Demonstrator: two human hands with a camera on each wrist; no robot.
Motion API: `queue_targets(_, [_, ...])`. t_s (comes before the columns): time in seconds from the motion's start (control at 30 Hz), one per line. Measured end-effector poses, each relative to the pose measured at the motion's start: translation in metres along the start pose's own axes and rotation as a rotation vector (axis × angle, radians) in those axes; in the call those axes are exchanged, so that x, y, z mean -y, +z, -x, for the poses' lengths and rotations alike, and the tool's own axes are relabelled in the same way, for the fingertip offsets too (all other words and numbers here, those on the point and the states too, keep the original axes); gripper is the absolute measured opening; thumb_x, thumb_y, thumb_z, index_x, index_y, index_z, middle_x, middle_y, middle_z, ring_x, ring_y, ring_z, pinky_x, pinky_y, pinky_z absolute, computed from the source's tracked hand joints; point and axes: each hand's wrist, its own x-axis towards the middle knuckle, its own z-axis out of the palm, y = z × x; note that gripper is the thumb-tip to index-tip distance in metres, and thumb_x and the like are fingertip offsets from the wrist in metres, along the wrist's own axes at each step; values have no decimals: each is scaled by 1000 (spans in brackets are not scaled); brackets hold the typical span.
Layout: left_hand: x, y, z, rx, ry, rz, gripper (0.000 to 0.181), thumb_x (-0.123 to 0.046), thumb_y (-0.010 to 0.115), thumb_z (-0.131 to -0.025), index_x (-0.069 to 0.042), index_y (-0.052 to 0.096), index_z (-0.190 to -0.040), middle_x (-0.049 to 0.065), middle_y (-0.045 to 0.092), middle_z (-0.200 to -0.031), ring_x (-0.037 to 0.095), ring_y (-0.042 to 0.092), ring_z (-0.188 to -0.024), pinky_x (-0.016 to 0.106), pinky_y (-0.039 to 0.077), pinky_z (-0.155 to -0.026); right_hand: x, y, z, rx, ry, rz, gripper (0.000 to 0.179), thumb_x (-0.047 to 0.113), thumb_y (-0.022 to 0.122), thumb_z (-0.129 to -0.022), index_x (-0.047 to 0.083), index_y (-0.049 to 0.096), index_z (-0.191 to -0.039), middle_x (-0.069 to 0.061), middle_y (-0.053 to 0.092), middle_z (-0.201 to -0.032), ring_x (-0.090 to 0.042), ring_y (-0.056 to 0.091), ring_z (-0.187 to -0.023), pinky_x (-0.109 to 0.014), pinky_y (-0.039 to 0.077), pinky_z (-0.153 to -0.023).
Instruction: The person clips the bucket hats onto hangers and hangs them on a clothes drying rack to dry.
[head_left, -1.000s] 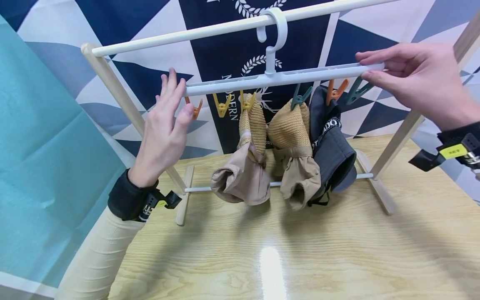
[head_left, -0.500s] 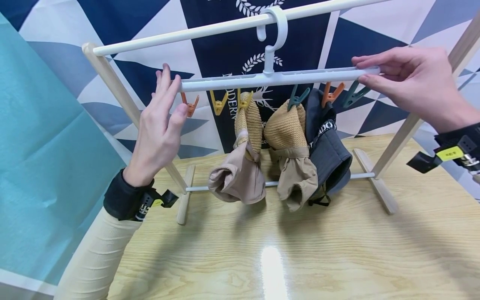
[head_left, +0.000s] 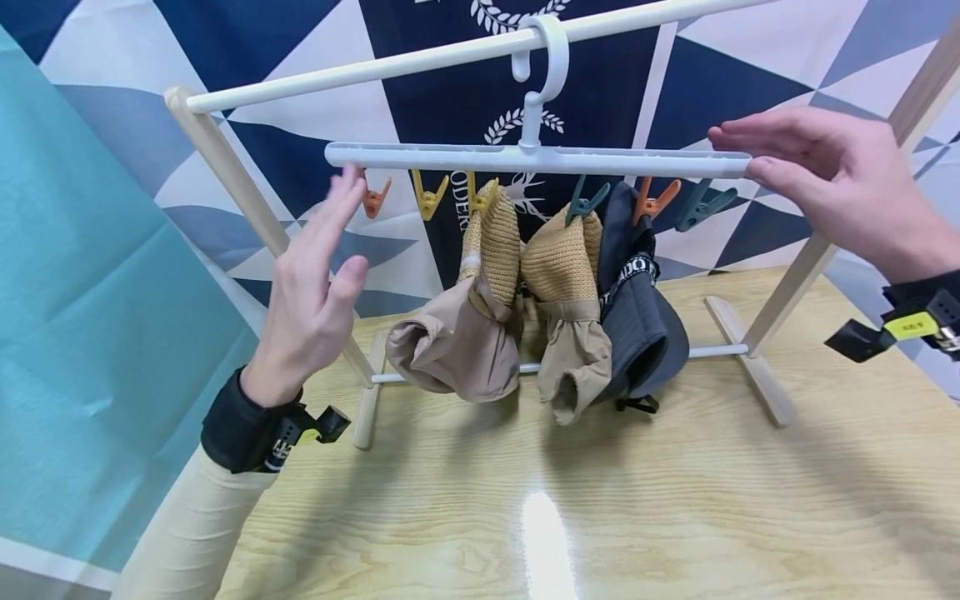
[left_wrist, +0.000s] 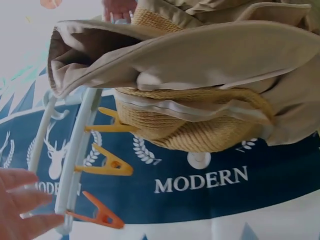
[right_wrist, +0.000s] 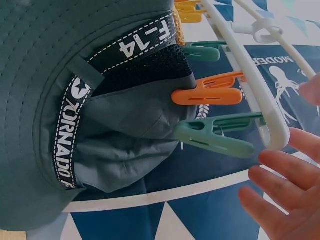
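Note:
A white clip hanger (head_left: 540,158) hangs by its hook from the rack's top rod. Orange, yellow and green clips run along it. Two tan hats with knitted crowns, one left (head_left: 461,337) and one in the middle (head_left: 573,333), dangle beside a dark grey bucket hat (right_wrist: 130,115) with a lettered band. My left hand (head_left: 303,296) is just below the hanger's left end, fingers extended and slightly blurred, holding nothing. At the right end, my right hand (head_left: 855,183) has its fingers loosely bent around the tip without gripping; whether they touch it I cannot tell.
The wooden rack has a top rod (head_left: 442,58), slanted side posts and a low white crossbar (head_left: 716,352). Its feet stand on a wood-grain table (head_left: 420,517). A patterned navy and white cloth (head_left: 420,250) hangs behind, and a teal sheet (head_left: 97,292) at the left.
The hanger bar and hats have shifted left, and its left end now shows fully. My left hand has moved down from that end; my right hand has loosened off the other.

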Motion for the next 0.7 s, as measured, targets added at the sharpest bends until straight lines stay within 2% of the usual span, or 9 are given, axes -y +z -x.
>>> queue_targets(0.13, [9,2,10,-6,-17,46,104,-86,30,-109,-3,54,-165,19,61,-166,39,57,-158,61,42,-135,-6,0,4,11,15,-32,51,0,66,-110,12,63,-159,20,72,-151,14,69,-127,1,49,-102])
queue_targets(0.2, [15,2,16,14,-39,52,104,-88,28,-108,-5,55,-166,19,64,-164,39,59,-157,55,45,-132,-9,0,7,18,20,-43,55,-2,66,-110,13,60,-162,17,70,-155,14,68,-130,1,49,-103])
queue_targets(0.27, [21,3,22,40,-64,57,102,-87,27,-109,-7,53,-167,18,65,-164,39,59,-156,44,49,-125,-13,0,10,16,24,-48,59,-2,64,-110,16,56,-165,16,68,-159,14,65,-132,1,49,-105])
queue_targets(0.37, [30,4,33,69,-102,57,100,-86,25,-110,-10,52,-169,17,62,-168,38,56,-159,38,46,-124,-19,1,15,6,19,-57,64,-2,61,-111,18,48,-170,12,63,-165,11,63,-135,0,48,-108])
queue_targets(0.43, [35,4,41,76,-117,59,98,-84,25,-110,-10,51,-170,17,58,-171,38,52,-162,42,44,-129,-24,1,18,3,13,-60,65,0,58,-112,18,43,-173,9,59,-170,10,60,-140,-2,47,-111])
queue_targets(0.53, [41,7,50,82,-121,52,98,-83,24,-111,-10,49,-170,18,52,-175,39,45,-167,48,50,-116,-33,1,24,5,16,-79,65,2,55,-114,17,38,-175,1,53,-176,7,56,-146,-4,44,-117])
queue_targets(0.67, [50,12,61,90,-95,39,97,-82,24,-112,-8,48,-171,20,51,-176,42,42,-168,58,51,-113,-42,1,33,15,56,-98,65,7,54,-116,19,34,-177,-2,48,-178,3,51,-153,-5,39,-123])
queue_targets(0.7, [52,13,64,92,-83,39,96,-80,25,-113,-7,48,-171,20,51,-175,42,42,-168,65,46,-122,-43,2,35,16,64,-100,65,7,53,-116,19,33,-177,-2,48,-178,3,51,-153,-5,38,-124])
